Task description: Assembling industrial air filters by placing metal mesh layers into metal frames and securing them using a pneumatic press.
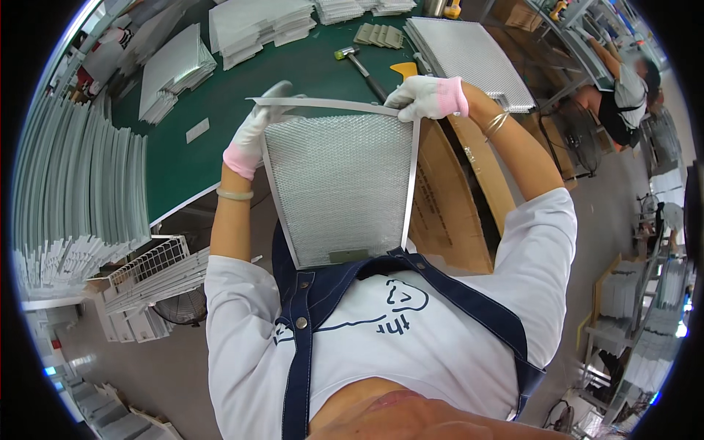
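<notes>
A silvery mesh filter panel stands tilted in front of my body, its lower edge against my dark apron. Thin metal channels run along its sides, and a small grey-green tab sits near the bottom. Across the top lies a pale metal frame strip, whose left end juts past the panel's corner. My left hand, in a white glove with a pink cuff, is closed around the strip near the upper left corner. Gloved likewise, my right hand pinches the strip's right end at the other corner.
On the green table lie a hammer, a yellow-handled tool, tab pieces and mesh stacks. Many metal strips stand at left. Cardboard leans by my right side; a person works far right.
</notes>
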Demonstrator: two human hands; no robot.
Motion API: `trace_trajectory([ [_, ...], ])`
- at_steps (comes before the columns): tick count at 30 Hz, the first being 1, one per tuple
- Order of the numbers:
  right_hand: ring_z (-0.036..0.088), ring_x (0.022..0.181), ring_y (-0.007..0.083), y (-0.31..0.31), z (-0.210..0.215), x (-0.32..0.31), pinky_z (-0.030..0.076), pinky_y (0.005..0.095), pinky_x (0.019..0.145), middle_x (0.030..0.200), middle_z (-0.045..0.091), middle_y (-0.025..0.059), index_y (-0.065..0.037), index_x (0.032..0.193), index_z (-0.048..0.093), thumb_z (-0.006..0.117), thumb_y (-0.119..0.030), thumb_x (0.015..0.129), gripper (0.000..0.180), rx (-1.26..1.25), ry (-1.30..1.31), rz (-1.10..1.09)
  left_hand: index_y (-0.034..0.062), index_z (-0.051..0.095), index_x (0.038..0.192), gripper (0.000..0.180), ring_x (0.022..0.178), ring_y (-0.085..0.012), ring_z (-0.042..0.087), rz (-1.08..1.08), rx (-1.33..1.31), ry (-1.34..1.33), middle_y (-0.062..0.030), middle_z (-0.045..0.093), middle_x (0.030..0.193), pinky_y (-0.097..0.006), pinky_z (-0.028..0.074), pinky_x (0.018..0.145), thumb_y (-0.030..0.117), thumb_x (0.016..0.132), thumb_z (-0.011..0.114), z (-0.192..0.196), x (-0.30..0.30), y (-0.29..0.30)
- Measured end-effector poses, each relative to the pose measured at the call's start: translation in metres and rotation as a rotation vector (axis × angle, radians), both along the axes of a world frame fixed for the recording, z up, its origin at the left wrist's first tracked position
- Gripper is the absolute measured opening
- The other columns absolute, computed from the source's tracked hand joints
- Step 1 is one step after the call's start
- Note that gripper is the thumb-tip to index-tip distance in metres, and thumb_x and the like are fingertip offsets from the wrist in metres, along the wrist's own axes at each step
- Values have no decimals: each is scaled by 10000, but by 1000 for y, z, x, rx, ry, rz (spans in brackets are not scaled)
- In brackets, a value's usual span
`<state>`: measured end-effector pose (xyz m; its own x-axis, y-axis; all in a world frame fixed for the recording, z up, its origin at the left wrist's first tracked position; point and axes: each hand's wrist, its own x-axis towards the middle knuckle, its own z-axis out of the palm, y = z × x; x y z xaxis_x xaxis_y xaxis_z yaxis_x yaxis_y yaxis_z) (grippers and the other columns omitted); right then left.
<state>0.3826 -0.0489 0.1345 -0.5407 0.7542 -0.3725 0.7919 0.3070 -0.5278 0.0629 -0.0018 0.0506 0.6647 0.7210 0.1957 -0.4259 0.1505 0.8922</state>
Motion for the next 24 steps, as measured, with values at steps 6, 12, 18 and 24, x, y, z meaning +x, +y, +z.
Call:
trace_trajectory([
  [6, 560, 806, 189, -9, 0, -1, 454, 286, 781, 884, 617, 95, 12, 1083, 576, 517, -187, 868, 299, -20, 47, -39, -12, 509, 1168, 390, 1008, -172, 538, 217, 35, 260, -111, 575, 1115, -288, 413, 912, 235, 875, 579, 2, -2, -2],
  [12, 554, 834, 232, -9, 0, -11, 429, 310, 778, 868, 594, 123, -6, 1008, 583, 522, -294, 883, 320, -36, -45, -59, -3, 627, 1036, 266, 896, -123, 563, 306, 73, 303, -45, 631, 960, -237, 410, 847, 184, 847, 607, 11, 1, -13],
  [18, 556, 841, 243, -8, -7, -16, 434, 320, 768, 871, 586, 129, 4, 1041, 545, 528, -293, 876, 341, 26, 102, -24, -3, 637, 1023, 241, 870, -101, 578, 295, -13, 309, -45, 641, 943, -218, 430, 811, 119, 815, 639, 17, 2, -18],
  [24, 545, 820, 222, 3, -10, -46, 436, 306, 751, 845, 570, 122, 12, 1033, 541, 516, -329, 876, 376, 12, 59, -16, -1, 645, 1007, 221, 835, -101, 588, 292, -36, 288, -49, 650, 927, -212, 447, 779, 94, 808, 647, 16, 6, -19],
])
